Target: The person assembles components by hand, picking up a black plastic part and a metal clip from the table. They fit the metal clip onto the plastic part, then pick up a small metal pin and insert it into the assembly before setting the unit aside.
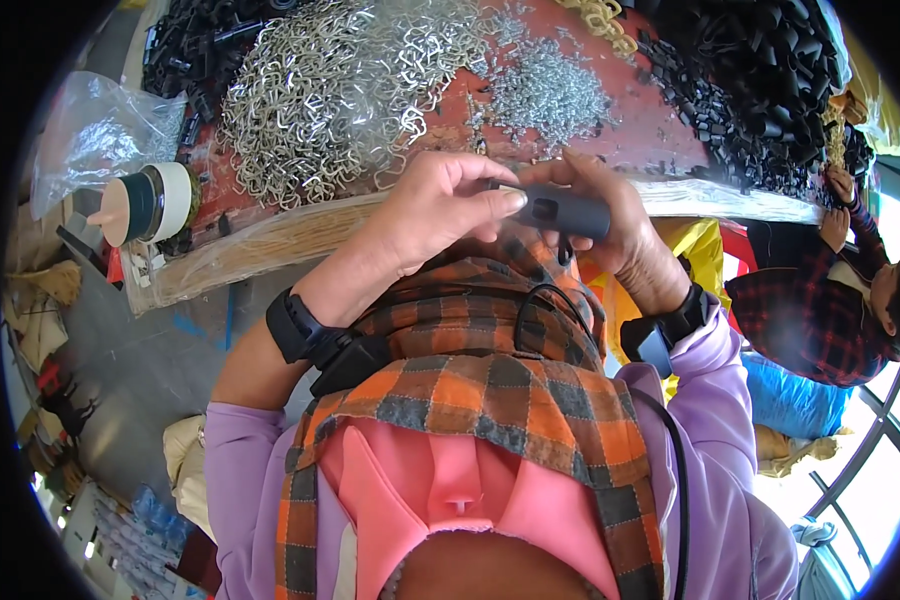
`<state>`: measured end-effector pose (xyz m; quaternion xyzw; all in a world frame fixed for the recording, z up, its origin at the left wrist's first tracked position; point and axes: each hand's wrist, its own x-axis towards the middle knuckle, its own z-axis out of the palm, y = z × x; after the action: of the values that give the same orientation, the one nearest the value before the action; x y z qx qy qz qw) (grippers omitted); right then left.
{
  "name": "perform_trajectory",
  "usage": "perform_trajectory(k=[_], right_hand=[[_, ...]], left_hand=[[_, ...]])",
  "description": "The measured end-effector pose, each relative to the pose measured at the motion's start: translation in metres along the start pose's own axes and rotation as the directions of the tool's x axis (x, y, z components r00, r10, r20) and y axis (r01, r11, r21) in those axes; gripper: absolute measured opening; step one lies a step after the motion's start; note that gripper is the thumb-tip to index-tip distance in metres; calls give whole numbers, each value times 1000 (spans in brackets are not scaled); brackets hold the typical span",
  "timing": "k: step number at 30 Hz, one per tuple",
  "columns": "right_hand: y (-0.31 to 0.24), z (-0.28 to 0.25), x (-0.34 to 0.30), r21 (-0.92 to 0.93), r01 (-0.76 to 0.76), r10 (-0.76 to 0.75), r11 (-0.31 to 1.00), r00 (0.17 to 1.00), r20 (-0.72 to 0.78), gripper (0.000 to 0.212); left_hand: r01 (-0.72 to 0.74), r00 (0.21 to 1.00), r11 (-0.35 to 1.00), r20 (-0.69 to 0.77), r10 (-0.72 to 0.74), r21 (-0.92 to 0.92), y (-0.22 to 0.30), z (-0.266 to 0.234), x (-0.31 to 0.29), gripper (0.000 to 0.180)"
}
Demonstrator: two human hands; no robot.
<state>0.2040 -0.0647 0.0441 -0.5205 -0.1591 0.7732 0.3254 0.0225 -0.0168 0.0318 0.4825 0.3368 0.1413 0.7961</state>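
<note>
A black plastic sleeve point(578, 214) with an oblong opening in its side is gripped in my right hand point(618, 205), over the near edge of the table. My left hand point(440, 210) meets it at its left end, thumb and forefinger pinched on a small black piece point(498, 184). Fingers cover most of that piece, so its shape is unclear. Just beyond my hands lie a heap of small shiny metal screws or pins point(550, 95) and a large pile of bent metal loops point(310, 110).
Black plastic parts point(770, 70) cover the table's far right, with more point(195, 60) at far left. A plastic bag point(110, 135) and a lidded jar point(170, 203) are at left. The table's wooden edge point(260, 250) runs before me. Another person point(820, 310) works at right.
</note>
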Motion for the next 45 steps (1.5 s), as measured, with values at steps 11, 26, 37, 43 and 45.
perform_trajectory(k=[11,26,37,43,45], right_hand=[[0,8,-13,-461,463,-581,757,800,-151,56],[-6,17,-15,-559,816,-588,146,526,615,66],[4,12,-19,-739,626,-738,-251,370,564,54],[-11,-76,-57,-973,199,-957,-112,241,160,26],[11,-123,-80,-999,23,-970,37,239,-30,26]], left_hand=[[101,995,972,5,-102,-213,7,9,0,28],[-86,995,946,27,100,-314,7,14,-1,22],[7,998,921,59,17,-389,9,21,5,30],[-171,938,981,-291,191,90,66,-43,5,38],[-336,795,882,-403,453,329,75,-94,17,34]])
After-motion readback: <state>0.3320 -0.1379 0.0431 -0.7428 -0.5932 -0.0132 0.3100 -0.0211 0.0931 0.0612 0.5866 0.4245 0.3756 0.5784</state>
